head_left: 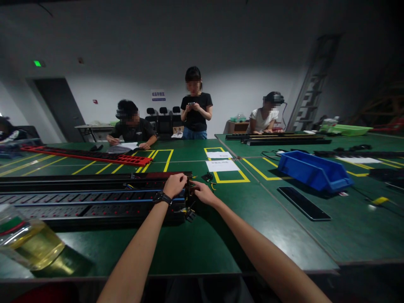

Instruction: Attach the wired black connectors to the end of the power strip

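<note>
A long black tray-like assembly [104, 197] with blue strips and rows of small red dots lies across the left part of the table. My left hand [175, 184], a dark watch on its wrist, rests over the assembly's right end with its fingers curled together. From the right, my right hand [203, 192] reaches that same end, its fingers closed close to the left fingertips. What either hand pinches is too small and dark to make out. Below them, a dark connector [190, 215] with wires sticks out from the end. Small black parts [208, 176] lie just beyond my right hand.
A bottle of yellow liquid [38, 244] stands front left. To the right are a phone-like black slab [303, 203] and a blue bin [315, 170]. Papers [222, 166] and a red frame [132, 160] lie farther back. Several people are beyond the table.
</note>
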{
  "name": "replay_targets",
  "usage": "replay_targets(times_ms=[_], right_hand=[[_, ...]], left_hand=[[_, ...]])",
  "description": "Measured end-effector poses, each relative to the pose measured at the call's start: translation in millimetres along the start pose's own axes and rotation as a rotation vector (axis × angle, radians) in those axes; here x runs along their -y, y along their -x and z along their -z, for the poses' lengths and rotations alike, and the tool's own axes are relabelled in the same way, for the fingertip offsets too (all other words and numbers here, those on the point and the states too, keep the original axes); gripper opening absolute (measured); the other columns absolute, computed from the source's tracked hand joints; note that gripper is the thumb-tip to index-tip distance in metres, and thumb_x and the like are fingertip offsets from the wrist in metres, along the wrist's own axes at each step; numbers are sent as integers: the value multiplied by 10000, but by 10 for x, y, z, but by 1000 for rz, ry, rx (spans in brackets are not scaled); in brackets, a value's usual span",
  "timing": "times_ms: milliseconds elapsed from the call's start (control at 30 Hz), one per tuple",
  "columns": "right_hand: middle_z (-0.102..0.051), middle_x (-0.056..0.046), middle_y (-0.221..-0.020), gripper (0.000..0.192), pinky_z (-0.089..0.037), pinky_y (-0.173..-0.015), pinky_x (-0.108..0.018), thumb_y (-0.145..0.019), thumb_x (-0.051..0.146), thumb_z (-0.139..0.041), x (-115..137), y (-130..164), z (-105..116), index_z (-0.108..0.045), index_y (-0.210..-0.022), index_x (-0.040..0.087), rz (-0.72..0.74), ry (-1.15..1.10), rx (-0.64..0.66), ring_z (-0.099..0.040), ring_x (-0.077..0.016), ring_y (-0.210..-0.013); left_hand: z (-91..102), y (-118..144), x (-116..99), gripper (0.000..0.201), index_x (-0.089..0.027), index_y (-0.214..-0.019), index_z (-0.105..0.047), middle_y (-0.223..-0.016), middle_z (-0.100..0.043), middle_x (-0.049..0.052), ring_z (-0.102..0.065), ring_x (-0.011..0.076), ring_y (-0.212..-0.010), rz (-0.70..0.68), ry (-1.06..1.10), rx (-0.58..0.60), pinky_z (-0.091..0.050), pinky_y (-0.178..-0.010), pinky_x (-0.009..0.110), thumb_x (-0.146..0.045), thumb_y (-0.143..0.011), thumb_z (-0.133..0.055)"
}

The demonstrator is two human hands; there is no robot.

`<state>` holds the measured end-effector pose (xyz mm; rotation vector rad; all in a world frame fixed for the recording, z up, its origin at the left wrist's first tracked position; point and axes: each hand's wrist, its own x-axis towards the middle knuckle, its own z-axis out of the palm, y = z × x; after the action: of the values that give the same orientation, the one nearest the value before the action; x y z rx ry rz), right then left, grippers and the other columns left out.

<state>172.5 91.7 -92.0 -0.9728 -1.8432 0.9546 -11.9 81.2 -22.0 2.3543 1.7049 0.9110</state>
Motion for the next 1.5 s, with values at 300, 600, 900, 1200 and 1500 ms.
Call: replay_targets(times_ms=[300,600,900,1200,1500], right_hand=[[-791,-46,-1019,508,-573,-860,-319,-784,77,-505,10,-20,9,-748,-1215,193,-67,116,-150,-717,-195,-872],[-696,-166,-1127,292,-495,-877,-375,-935,267,-590,70,121,504,-735,-1182,210,-198,716,-413,-639,-295,-1053],[-730,-142,-1029,258,-479,-858,-344,-963,170,-534,-32,145,528,-778,-1031,219,-126,892,-211,-652,-275,-1007],[-746,-91,-989,211,-487,-874,-338,-941,228,-599,-108,-17,432,-766,-1063,184,62,564,-273,-652,-235,-950],[-745,-43,-827,176,-475,-713,-289,-887,281,-606,-113,-350,240,-759,-908,197,121,341,-299,-648,-192,-743]], left_hand=[[-6,-10,17,392,-207,-804,-756,-860,-786,93,-703,209,-802,-1,-4,6,-462,-750,268,-361,-1003,-455],[-19,-11,43,373,-215,-829,-779,-868,-795,86,-717,214,-864,-6,12,6,-484,-790,262,-386,-987,-488],[-25,0,30,376,-215,-821,-782,-870,-797,83,-719,215,-854,6,24,1,-493,-786,265,-387,-984,-490],[-1,16,-4,388,-208,-818,-769,-895,-792,97,-709,209,-850,23,-8,29,-454,-774,264,-380,-1005,-476],[2,28,-42,367,-205,-807,-763,-886,-790,93,-699,196,-816,68,-58,43,-412,-734,261,-328,-1006,-480]])
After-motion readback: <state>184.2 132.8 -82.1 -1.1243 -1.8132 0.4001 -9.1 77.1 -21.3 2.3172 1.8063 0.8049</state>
